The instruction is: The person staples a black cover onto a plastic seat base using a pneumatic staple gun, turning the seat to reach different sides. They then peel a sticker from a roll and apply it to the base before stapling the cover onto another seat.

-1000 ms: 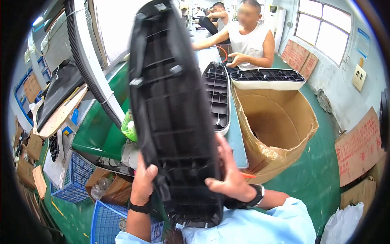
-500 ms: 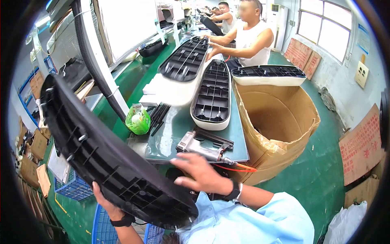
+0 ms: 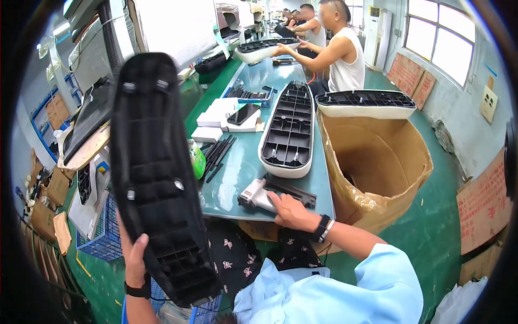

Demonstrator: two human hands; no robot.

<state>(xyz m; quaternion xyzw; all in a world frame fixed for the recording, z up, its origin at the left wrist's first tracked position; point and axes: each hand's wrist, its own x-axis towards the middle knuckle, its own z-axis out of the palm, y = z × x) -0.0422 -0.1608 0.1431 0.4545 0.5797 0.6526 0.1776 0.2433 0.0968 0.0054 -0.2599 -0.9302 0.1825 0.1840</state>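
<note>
My left hand grips the lower left edge of a long black seat. The seat stands nearly upright, its ribbed plastic underside with small metal studs showing; its top end is smeared by motion. My right hand is closed on the rear of a silver pneumatic staple gun, which lies on the table's near edge. Some of its fingers are hidden. Beyond the gun, a white seat with a black ribbed underside rests bottom up on the table.
Another white seat lies across a big open cardboard box right of the table. Black strips, a green bag, white boxes and a phone lie left. A co-worker handles a seat farther back.
The black seat has swung more upright and to the right. My right hand has gone from hovering open to gripping the staple gun. The co-worker has moved one white seat farther away.
</note>
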